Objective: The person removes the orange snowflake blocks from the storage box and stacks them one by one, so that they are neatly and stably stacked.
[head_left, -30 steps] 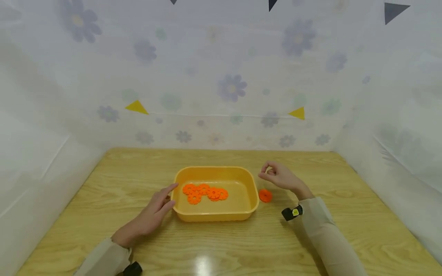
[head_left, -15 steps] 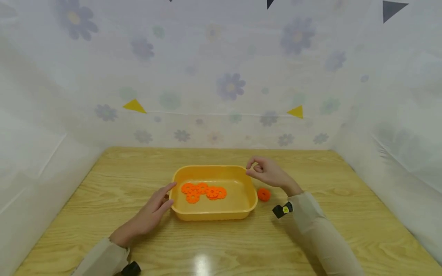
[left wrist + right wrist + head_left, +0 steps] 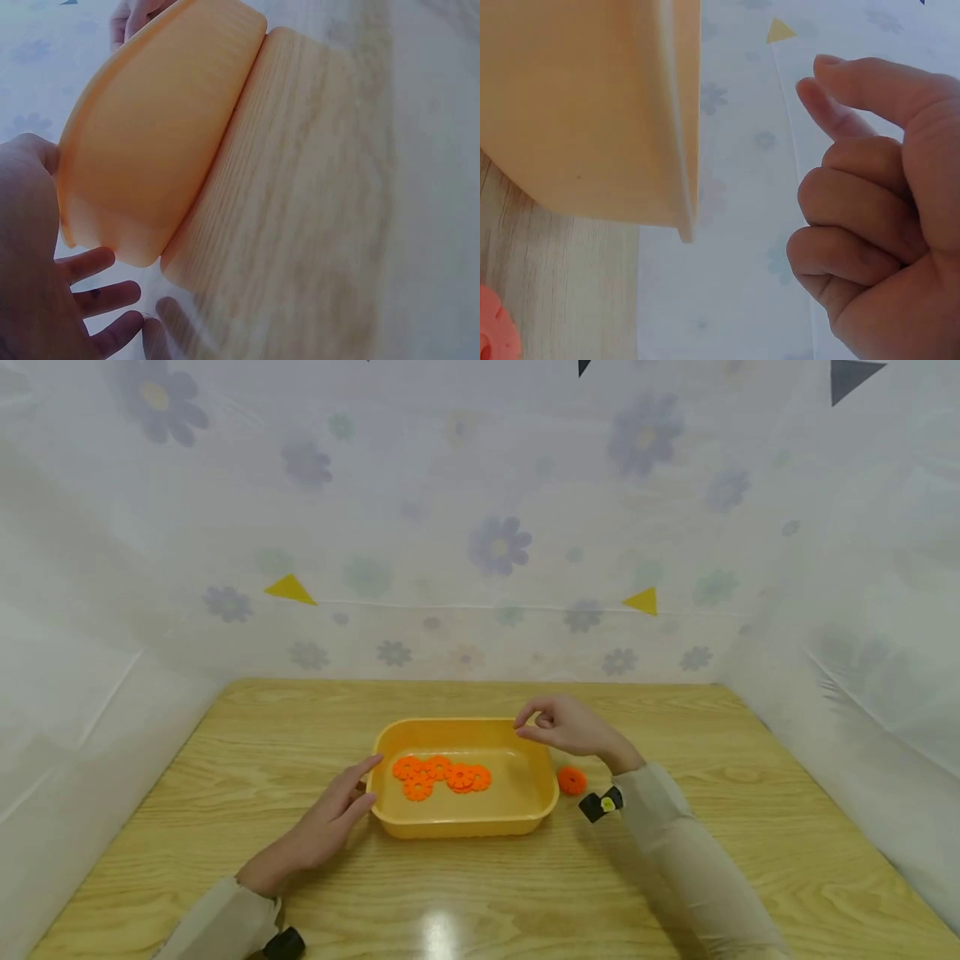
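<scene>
Left hand (image 3: 322,831): fingers extended, touching the left rim of a yellow rectangular plastic basin (image 3: 461,828); no grip noted. Inside it, orange flower-shaped plastic discs (image 3: 447,774) lie flat, some overlapping; a thicker orange round piece (image 3: 579,786) lies just beside the right wall. Right hand (image 3: 570,727) has shifted leftward to the basin's far right corner, apparently bringing the work from the loose piece to the basin. Its thumb and forefinger are bent close together, other fingers curled, nothing visibly held.
</scene>
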A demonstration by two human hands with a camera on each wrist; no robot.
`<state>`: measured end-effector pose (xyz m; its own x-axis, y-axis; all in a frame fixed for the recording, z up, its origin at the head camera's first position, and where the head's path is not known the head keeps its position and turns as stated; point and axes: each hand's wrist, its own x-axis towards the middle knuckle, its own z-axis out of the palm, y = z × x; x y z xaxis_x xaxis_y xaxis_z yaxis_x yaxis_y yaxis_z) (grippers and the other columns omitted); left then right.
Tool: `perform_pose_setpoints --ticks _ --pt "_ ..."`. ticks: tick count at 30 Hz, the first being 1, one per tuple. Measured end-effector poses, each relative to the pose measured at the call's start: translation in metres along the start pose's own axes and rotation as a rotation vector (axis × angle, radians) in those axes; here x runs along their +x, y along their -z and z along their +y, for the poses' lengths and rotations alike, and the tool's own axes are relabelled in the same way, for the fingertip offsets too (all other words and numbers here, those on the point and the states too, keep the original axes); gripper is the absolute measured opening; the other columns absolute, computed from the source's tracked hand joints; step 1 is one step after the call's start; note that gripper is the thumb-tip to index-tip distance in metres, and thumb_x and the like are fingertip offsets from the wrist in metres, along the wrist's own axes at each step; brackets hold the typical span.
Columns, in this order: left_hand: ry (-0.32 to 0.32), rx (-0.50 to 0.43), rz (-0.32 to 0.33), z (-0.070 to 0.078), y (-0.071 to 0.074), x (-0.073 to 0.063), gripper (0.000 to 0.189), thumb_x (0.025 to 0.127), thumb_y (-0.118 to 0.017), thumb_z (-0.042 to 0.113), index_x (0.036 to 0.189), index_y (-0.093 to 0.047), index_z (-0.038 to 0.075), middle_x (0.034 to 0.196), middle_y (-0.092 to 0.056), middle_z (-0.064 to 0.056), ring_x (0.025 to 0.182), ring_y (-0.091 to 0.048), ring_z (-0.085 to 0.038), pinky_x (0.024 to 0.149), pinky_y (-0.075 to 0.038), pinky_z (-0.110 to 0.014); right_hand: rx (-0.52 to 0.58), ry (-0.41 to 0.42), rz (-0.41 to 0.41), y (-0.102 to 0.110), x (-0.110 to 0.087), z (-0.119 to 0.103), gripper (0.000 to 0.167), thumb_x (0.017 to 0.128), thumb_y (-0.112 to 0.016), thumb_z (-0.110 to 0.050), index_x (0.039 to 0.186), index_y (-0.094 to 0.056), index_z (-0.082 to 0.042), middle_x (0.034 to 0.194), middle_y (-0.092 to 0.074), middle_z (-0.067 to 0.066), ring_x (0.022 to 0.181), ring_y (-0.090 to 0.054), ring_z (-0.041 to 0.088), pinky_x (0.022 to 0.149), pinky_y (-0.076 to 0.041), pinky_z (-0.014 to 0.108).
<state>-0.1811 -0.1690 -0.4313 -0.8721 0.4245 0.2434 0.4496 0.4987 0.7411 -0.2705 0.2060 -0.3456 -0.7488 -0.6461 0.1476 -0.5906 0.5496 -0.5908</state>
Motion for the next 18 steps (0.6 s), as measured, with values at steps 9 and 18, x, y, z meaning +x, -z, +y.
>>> perform_pose_setpoints --ticks 9,18 --pt "-0.013 -0.007 0.003 0.000 -0.002 0.001 0.048 0.103 -0.045 0.017 0.148 -0.033 0.007 0.126 -0.048 -0.016 0.095 -0.047 -0.016 0.077 -0.043 -0.026 -0.019 0.058 -0.047 -0.007 0.012 -0.012 0.009 0.094 -0.063 -0.019 0.099 -0.070 -0.015 0.050 -0.035 -0.009 0.045 -0.027 0.004 0.050 -0.032 0.020" --pt "-0.015 0.005 0.000 -0.001 -0.003 0.004 0.048 0.103 -0.045 0.018 0.148 -0.033 0.007 0.129 -0.047 -0.017 0.096 -0.047 -0.018 0.079 -0.044 -0.027 -0.040 0.074 -0.101 -0.015 0.021 -0.016 0.018 0.093 -0.065 -0.023 0.103 -0.071 -0.009 0.050 -0.036 -0.008 0.044 -0.025 0.005 0.050 -0.031 0.021"
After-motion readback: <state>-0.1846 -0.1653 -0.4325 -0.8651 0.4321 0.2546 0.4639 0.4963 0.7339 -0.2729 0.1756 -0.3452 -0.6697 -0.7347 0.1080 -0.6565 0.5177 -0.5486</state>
